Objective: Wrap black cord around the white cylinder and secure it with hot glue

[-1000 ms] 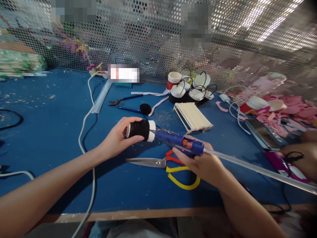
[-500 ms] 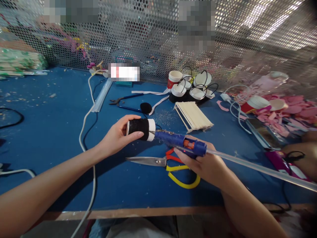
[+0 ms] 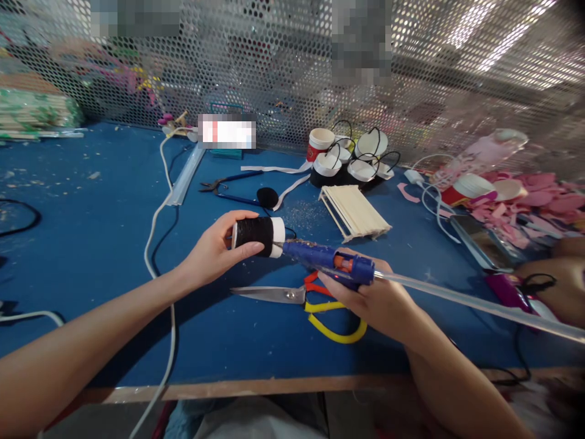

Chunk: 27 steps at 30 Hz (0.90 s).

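A white paper cup wound with black cord [image 3: 254,236] lies sideways in my left hand [image 3: 225,247], the fingers behind it and the thumb across its front. My right hand [image 3: 377,299] is wrapped round a blue glue gun [image 3: 315,255], whose nozzle touches or nearly touches the cup's bare white band. A long clear glue stick [image 3: 457,299] sticks out of the gun's rear to the right. Below the gun, scissors [image 3: 269,295] with red and yellow handles lie on the blue table [image 3: 219,347]. A black round piece [image 3: 267,197] rests beyond the cup.
Pliers [image 3: 228,181], a bundle of pale sticks [image 3: 356,210] and cups with black loops [image 3: 326,164] lie farther back. A white cable [image 3: 150,244] crosses the left side. At right are a phone [image 3: 482,241], pink pieces [image 3: 543,198] and another person's hand [image 3: 557,280].
The view has shifted slightly. Both hands keep their holds, and the nozzle stays at the cup's white band. The other person's hand at the right has moved a little.
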Each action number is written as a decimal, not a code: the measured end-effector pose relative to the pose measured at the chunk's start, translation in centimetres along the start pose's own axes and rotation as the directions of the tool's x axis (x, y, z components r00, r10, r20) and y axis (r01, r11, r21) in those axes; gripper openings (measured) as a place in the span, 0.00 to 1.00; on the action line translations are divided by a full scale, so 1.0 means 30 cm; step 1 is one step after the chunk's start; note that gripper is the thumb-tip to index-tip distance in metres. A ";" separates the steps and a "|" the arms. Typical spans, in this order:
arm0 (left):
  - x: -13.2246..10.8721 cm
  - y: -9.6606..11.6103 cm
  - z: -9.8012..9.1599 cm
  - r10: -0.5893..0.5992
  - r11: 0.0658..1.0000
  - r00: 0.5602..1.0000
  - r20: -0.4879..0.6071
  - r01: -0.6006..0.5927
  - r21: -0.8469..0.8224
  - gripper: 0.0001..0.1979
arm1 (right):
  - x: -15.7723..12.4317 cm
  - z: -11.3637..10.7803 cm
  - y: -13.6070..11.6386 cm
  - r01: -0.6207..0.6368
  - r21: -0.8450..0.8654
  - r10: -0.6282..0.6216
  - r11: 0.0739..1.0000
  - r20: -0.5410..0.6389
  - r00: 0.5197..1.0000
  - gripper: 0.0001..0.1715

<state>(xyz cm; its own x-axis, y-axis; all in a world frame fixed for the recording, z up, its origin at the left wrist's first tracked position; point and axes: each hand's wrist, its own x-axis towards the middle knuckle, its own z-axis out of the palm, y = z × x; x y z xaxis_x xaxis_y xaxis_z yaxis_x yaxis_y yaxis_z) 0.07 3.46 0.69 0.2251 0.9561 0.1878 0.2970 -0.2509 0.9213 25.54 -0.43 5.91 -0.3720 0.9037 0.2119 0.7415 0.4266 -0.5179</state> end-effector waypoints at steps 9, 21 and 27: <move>-0.010 -0.006 0.002 0.128 0.989 0.991 0.026 -0.129 0.065 0.23 | 0.020 -0.012 0.001 0.006 -0.050 -0.006 0.999 -0.001 1.000 0.12; -0.011 0.004 0.000 0.245 0.962 0.969 0.022 -0.246 0.121 0.22 | 0.003 -0.012 0.012 -0.045 -0.077 0.043 0.996 -0.023 0.999 0.11; -0.010 0.002 0.002 0.183 0.981 0.983 0.005 -0.183 0.068 0.22 | 0.007 -0.014 -0.012 -0.064 -0.024 0.064 0.998 -0.017 0.998 0.10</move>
<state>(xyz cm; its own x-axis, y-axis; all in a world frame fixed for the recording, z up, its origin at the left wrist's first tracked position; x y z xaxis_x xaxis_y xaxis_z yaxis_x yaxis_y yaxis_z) 0.08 3.14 0.66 0.2806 0.8933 0.3511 0.3133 -0.4310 0.8462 25.42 -0.37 6.49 -0.3142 0.9296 0.1927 0.7773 0.3684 -0.5100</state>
